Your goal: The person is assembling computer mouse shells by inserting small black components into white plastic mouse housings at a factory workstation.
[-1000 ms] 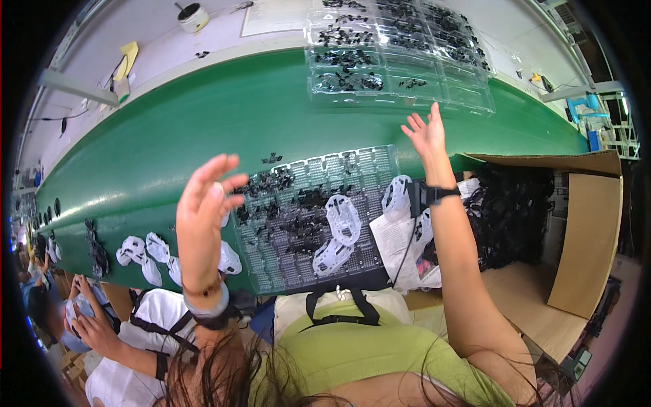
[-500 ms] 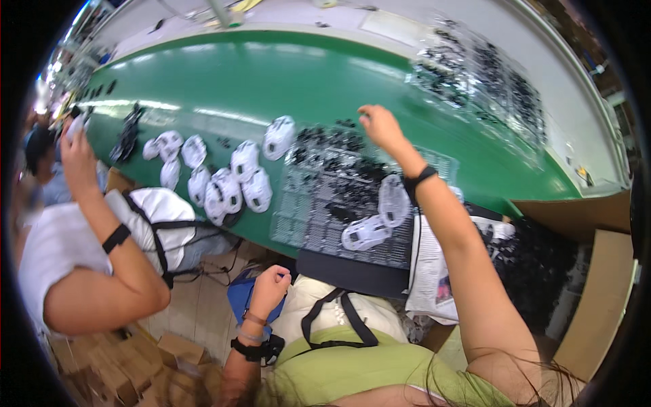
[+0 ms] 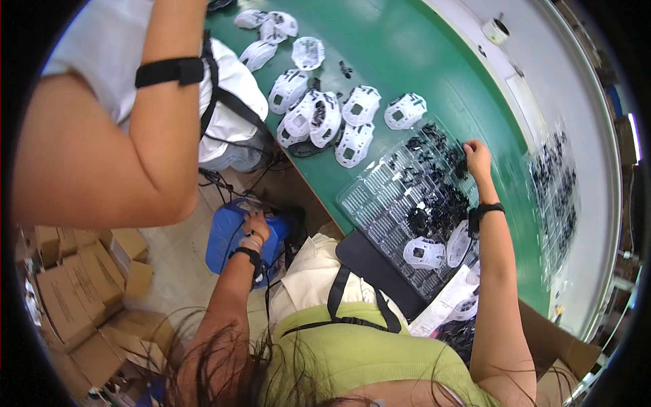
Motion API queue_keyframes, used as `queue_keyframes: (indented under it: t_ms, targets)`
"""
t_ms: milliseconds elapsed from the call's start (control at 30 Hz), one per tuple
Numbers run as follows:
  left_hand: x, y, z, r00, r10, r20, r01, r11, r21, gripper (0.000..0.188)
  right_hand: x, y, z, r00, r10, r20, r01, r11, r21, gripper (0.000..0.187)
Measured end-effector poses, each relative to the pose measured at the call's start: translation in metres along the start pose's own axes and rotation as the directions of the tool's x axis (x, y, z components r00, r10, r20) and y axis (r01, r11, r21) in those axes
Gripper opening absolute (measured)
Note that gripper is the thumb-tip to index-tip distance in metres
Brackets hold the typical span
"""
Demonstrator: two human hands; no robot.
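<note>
The green worktop [image 3: 407, 61] is being partly covered by a clear tray [image 3: 369, 202]. Left of the tray, the left hand's [image 3: 257, 227] grip is being obscured against blue plastic [image 3: 227, 236]. On the tray, white shells [image 3: 434, 255] and black pieces [image 3: 444, 201] are being carried. At its far edge, the right hand [image 3: 479, 161] is being held curled, contents unclear; picking is apparently being done, a fingertip pinch being called for next.

White shells [image 3: 407, 112]: at least eleven
Two at four o'clock, nine or more from eleven to one; one pot [image 3: 496, 31] between one and two.
</note>
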State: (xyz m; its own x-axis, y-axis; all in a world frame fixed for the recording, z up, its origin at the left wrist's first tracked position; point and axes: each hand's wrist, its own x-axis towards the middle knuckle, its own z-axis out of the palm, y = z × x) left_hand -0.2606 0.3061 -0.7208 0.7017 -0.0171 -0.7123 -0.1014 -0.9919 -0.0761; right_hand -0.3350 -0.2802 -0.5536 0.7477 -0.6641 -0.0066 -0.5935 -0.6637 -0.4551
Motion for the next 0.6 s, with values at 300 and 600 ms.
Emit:
queue_keyframes:
  t_ms: [300,600]
  targets:
    - [0.030,-0.031,0.009,0.925,0.013,0.379,-0.116,0.961,0.249,0.067,0.002,-0.005,0.000,0.995,-0.053,-0.089,0.030,0.970,-0.241,0.016]
    - [-0.091,-0.064,0.133,0.967,0.241,0.078,-0.253,0.908,0.334,0.051,-0.108,-0.101,-0.063,0.956,-0.292,0.020,0.286,0.946,0.152,0.006]
